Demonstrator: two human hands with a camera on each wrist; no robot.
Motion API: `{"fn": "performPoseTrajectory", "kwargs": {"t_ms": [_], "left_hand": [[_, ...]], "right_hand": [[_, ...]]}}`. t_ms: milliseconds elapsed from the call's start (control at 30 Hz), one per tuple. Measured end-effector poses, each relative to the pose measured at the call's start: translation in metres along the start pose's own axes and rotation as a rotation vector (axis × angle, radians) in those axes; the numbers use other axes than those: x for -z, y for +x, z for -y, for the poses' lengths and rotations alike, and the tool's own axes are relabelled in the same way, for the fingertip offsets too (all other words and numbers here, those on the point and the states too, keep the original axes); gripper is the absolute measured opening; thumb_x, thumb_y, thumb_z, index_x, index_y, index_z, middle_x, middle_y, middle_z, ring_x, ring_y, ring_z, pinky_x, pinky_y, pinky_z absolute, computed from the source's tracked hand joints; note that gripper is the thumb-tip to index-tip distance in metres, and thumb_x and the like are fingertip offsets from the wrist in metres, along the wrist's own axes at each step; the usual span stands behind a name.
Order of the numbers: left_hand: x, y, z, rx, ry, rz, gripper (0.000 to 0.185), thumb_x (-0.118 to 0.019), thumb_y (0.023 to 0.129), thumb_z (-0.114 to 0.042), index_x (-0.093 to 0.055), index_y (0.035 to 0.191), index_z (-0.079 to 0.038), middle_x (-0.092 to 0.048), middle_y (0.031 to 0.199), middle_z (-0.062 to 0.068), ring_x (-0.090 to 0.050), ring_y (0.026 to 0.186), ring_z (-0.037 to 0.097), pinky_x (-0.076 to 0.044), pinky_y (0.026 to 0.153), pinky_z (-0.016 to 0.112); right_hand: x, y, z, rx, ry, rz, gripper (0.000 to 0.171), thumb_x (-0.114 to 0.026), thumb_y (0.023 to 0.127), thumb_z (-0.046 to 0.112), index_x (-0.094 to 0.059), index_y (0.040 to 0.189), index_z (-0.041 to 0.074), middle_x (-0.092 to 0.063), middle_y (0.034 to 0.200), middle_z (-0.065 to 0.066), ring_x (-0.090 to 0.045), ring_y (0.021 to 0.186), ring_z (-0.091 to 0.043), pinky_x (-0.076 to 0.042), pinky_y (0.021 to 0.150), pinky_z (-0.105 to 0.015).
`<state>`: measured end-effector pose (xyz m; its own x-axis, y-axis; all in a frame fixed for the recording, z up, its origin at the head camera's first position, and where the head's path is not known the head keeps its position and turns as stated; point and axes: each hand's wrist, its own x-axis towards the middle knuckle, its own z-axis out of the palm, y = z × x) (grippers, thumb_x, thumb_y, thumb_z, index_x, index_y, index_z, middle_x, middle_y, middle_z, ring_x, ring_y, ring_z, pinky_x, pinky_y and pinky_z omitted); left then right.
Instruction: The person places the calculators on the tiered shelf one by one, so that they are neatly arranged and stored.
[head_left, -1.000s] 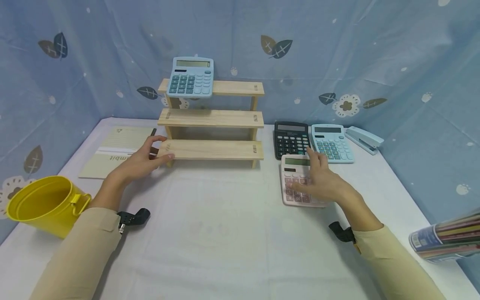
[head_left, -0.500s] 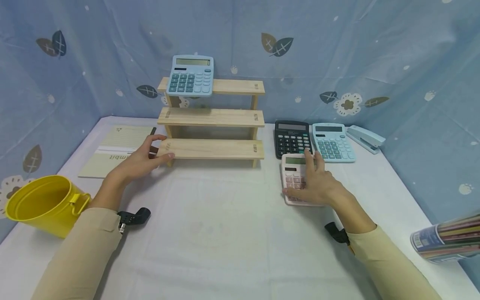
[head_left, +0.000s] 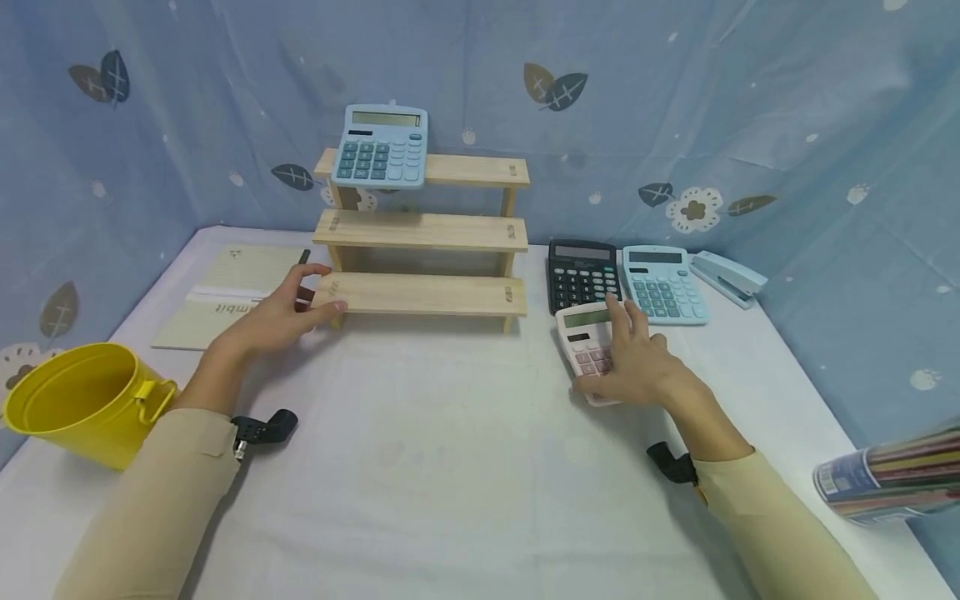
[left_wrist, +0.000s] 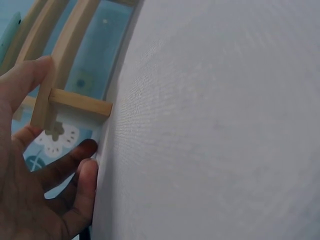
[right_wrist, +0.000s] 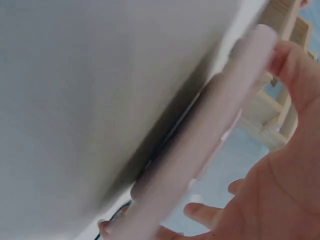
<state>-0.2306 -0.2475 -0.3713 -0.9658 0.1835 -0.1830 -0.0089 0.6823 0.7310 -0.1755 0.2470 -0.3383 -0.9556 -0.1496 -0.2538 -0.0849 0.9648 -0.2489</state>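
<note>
My left hand [head_left: 272, 323] pinches the left end of the lowest board of a three-tier wooden shelf [head_left: 427, 293]. In the left wrist view its thumb lies on the board [left_wrist: 65, 60], and the other fingers curl below. My right hand [head_left: 643, 367] grips a pink calculator [head_left: 587, 335] across its width, hiding much of its keypad. The right wrist view shows that calculator [right_wrist: 200, 135] edge-on, a dark shadow under it, with the thumb at one side and fingertips at the other. A blue calculator [head_left: 381, 148] leans upright on the shelf's top tier.
A black calculator [head_left: 581, 271], another blue calculator [head_left: 663, 283] and a light blue stapler [head_left: 727, 277] lie behind my right hand. A notebook [head_left: 217, 300] lies at left, a yellow bucket [head_left: 90, 408] near my left forearm. A can of pencils [head_left: 847, 483] is at far right.
The right hand's fingers have closed around the pink calculator, which has turned anticlockwise and shifted slightly left, its near end coming up toward the hand. The left hand has stayed on the shelf.
</note>
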Motion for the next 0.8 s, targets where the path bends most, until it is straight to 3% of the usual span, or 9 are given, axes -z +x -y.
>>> {"fn": "performPoseTrajectory", "kwargs": {"t_ms": [233, 333, 467, 633, 800], "left_hand": [[0.003, 0.005, 0.002, 0.005, 0.010, 0.003, 0.094, -0.062, 0.095, -0.066, -0.009, 0.163, -0.029, -0.043, 0.147, 0.028, -0.048, 0.130, 0.042, -0.044, 0.093, 0.053], [0.002, 0.004, 0.001, 0.007, 0.007, 0.002, 0.094, -0.062, 0.094, -0.065, -0.009, 0.163, -0.029, -0.042, 0.148, 0.028, -0.047, 0.131, 0.042, -0.044, 0.095, 0.054], [0.002, 0.004, -0.001, -0.002, 0.001, -0.002, 0.094, -0.062, 0.095, -0.065, -0.009, 0.163, -0.028, -0.042, 0.148, 0.028, -0.045, 0.132, 0.043, -0.043, 0.095, 0.055], [0.001, 0.003, 0.000, -0.002, -0.002, 0.000, 0.092, -0.062, 0.095, -0.064, -0.009, 0.163, -0.029, -0.041, 0.148, 0.028, -0.046, 0.131, 0.042, -0.044, 0.094, 0.052], [0.001, 0.002, 0.002, -0.008, -0.002, 0.002, 0.090, -0.061, 0.096, -0.063, -0.010, 0.162, -0.030, -0.043, 0.146, 0.027, -0.048, 0.128, 0.041, -0.046, 0.091, 0.049]], "right_hand": [[0.009, -0.003, -0.003, 0.056, 0.083, -0.054, 0.139, -0.079, 0.077, 0.053, 0.026, 0.160, 0.015, 0.007, 0.165, -0.031, -0.037, 0.125, -0.064, -0.050, 0.082, -0.069], [0.010, -0.004, -0.005, 0.075, 0.119, -0.096, 0.143, -0.082, 0.076, 0.054, 0.028, 0.159, 0.014, 0.003, 0.165, -0.033, -0.036, 0.126, -0.062, -0.044, 0.093, -0.073], [0.012, -0.006, -0.007, 0.090, 0.180, -0.128, 0.147, -0.084, 0.075, 0.052, 0.031, 0.157, 0.014, 0.003, 0.165, -0.035, -0.025, 0.140, -0.060, -0.029, 0.107, -0.075], [0.017, -0.006, -0.004, 0.155, 0.265, -0.157, 0.146, -0.087, 0.075, 0.046, 0.030, 0.158, 0.017, 0.011, 0.167, -0.029, -0.013, 0.150, -0.052, -0.023, 0.113, -0.072], [0.023, -0.006, 0.003, 0.196, 0.323, -0.222, 0.146, -0.088, 0.075, 0.043, 0.029, 0.159, 0.020, 0.006, 0.170, -0.021, -0.022, 0.147, -0.046, -0.025, 0.114, -0.070]]}}
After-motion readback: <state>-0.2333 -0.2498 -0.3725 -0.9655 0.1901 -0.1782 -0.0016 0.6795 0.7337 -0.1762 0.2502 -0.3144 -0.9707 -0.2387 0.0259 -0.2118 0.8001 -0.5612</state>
